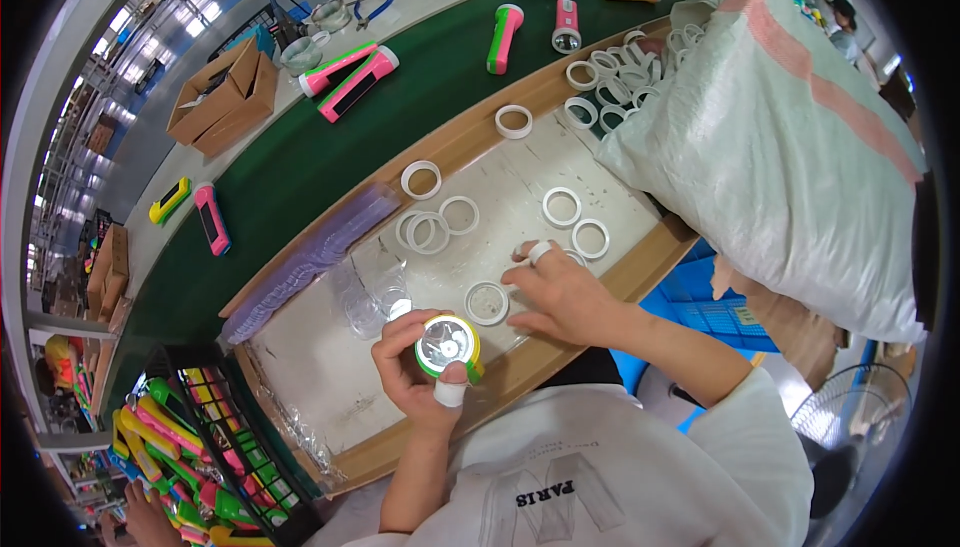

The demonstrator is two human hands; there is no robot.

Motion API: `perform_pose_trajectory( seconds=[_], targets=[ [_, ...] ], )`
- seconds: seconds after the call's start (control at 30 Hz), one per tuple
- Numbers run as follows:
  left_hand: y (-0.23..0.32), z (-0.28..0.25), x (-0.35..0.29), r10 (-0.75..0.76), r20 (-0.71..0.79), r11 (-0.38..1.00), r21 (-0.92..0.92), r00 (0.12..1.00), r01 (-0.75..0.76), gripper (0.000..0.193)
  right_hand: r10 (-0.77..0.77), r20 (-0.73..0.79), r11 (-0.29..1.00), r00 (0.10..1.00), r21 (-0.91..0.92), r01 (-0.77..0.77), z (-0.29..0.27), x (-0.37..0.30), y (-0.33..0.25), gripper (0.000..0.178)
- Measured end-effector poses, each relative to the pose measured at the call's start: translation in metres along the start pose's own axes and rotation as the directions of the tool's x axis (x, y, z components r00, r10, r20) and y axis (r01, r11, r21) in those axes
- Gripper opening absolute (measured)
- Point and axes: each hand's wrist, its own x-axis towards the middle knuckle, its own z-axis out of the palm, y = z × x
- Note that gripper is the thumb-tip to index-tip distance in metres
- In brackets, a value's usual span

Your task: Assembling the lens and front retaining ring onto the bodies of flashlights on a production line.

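Observation:
My left hand (420, 377) is closed around a flashlight (448, 345) with a yellow and green rim, its round reflector facing up. White tape wraps that thumb. To its right, my right hand (565, 297) reaches over the worktable (370, 387) with its fingers apart and white tape on one finger. A white plastic ring (487, 303) lies between the two hands. Just past my right fingertips are more white rings (591, 239), one partly hidden by the hand. Thin clear discs (365, 307) lie loose beyond my left hand, beside a long row of stacked clear discs (310, 262).
A green conveyor belt (440, 77) carries pink, green and yellow flashlights. A large white woven sack (770, 147) rests at the right beside heaped rings (625, 77). A black crate (240, 437) and many flashlight bodies (160, 437) stand lower left, near another person's hand (145, 517).

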Motion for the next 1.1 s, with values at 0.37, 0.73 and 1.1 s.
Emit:
perform_pose_trajectory(
  seconds=[0.37, 0.73, 1.1],
  targets=[
    [0.013, -0.009, -0.021, -0.035, 0.094, 0.996, 0.09, 0.995, 0.027, 0.048, -0.179, 0.274, 0.983, 0.945, 0.097, 0.158, -0.021, 0.021, -0.031, 0.045],
    [0.007, -0.007, -0.01, 0.028, 0.137, 0.981, 0.184, 0.99, -0.053, 0.05, -0.243, 0.141, 0.868, 0.96, 0.473, 0.151, -0.032, 0.018, -0.043, 0.053],
    [0.024, -0.021, -0.014, 0.04, 0.368, 0.856, 0.467, 0.929, -0.223, 0.07, -0.322, -0.023, 0.945, 0.946, 0.05, 0.323, -0.038, 0.011, -0.072, 0.05]
  ],
)
